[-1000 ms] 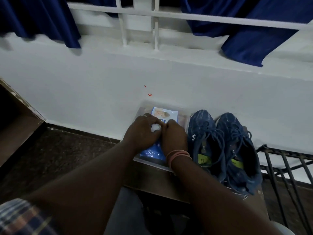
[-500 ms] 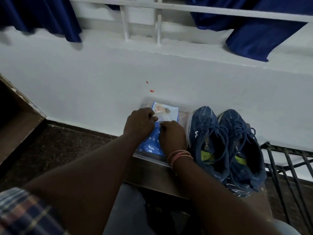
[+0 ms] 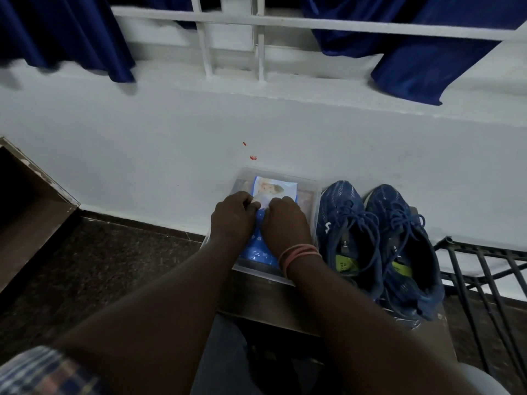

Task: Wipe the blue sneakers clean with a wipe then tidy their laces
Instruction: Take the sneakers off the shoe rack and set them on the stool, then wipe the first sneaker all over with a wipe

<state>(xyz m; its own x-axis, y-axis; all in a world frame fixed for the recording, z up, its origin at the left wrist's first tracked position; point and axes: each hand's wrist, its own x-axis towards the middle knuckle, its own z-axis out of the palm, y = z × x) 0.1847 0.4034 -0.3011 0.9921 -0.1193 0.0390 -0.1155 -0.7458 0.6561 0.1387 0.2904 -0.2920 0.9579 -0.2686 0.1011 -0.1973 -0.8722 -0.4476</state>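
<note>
A blue and white pack of wipes lies in a clear plastic tray on a small brown table. My left hand and my right hand both press on the pack, fingers pinching at its middle flap. Whether a wipe is pulled out is hidden by the fingers. Two blue sneakers stand side by side right of the tray, toes to the wall: the left sneaker and the right sneaker. Their blue laces lie loose over the tongues.
A white wall rises just behind the table, with a barred window and dark blue curtains above. A brown wooden shelf stands at the left. A black metal rack sits right of the sneakers. The floor is dark stone.
My hands stay on the pack and have shifted slightly toward the wall. The white bit between my fingertips a second ago is smaller now. The camera tilted a little.
</note>
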